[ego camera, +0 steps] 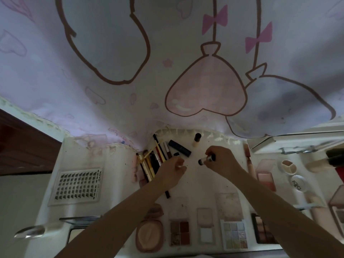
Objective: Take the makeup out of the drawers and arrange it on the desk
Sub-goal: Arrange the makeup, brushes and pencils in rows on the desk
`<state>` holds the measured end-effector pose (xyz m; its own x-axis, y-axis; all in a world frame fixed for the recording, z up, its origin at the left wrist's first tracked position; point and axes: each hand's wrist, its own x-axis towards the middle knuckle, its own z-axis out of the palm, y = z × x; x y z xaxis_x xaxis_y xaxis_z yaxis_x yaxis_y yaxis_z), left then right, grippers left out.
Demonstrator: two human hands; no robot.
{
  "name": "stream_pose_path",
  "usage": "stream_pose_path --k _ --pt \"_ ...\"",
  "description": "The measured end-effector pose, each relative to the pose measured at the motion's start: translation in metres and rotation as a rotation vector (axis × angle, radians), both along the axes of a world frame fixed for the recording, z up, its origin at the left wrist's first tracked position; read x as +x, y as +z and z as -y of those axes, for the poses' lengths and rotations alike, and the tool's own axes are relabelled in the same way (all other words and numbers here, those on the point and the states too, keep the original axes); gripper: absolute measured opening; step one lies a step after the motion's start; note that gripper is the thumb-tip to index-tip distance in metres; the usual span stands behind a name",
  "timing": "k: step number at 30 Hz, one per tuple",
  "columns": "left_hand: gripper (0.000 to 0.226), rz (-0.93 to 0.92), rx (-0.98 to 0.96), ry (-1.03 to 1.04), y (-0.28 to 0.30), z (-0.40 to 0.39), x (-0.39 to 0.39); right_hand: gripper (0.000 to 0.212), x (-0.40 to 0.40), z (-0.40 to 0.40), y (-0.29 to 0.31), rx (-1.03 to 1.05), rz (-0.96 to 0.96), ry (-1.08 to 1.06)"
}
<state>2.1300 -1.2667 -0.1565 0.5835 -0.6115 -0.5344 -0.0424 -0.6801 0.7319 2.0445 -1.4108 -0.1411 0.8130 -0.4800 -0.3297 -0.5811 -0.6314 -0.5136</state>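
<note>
The right hand (222,161) pinches a small dark-capped tube (208,158) between thumb and fingertips, held just above the middle of the surface (197,181), toward its far edge. The left hand (172,171) sits close beside it with the fingers curled in; whether that grip holds anything cannot be told, though a dark stick (167,194) shows below its wrist. The tube looks light, rigid and smooth, so it should lift with little force but could roll or slip; taking it across the barrel near the cap, as the right grip does now, seems the safe hold, and laying it on its side should stop it tipping. Left of the hands lies a bundle of pencils and brushes (152,161), thin, stiff and prone to rolling; they are best gathered together along their middles. A dark lipstick (179,148) and a pale bottle (197,140) lie near the far edge. Along the near edge sit a compact (149,234) and open palettes (179,232): flat, hard-cased, with pressed powder that is probably fragile, so they should be gripped by their edges and kept level. A lash tray (78,184) rests toward the left edge.
</note>
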Motion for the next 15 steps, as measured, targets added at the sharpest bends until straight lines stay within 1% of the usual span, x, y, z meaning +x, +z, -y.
stream_pose_path --k 2,5,6,7,9,13,15 --pt "0.026 0.13 0.019 -0.015 -0.002 -0.001 0.01 0.026 0.014 0.001 -0.009 -0.066 -0.032 -0.042" --pt "0.024 0.325 0.086 -0.099 -0.002 0.005 0.023 0.008 0.029 -0.001 -0.022 -0.1 -0.015 -0.097" --pt "0.025 0.352 0.118 -0.122 -0.002 0.007 0.027 0.018 0.033 -0.002 -0.026 -0.101 -0.014 -0.111" --pt "0.027 0.372 0.138 -0.143 -0.003 0.009 0.029 0.024 0.036 -0.001 -0.03 -0.103 -0.019 -0.114" --pt "0.03 0.395 0.166 -0.185 -0.007 0.012 0.035 0.023 0.04 0.0 -0.035 -0.131 -0.016 -0.121" --pt "0.033 0.429 0.188 -0.247 -0.014 0.015 0.045 0.043 0.044 0.001 -0.042 -0.157 -0.039 -0.13" --pt "0.034 0.457 0.203 -0.274 -0.018 0.016 0.049 0.041 0.045 0.001 -0.044 -0.148 -0.032 -0.139"
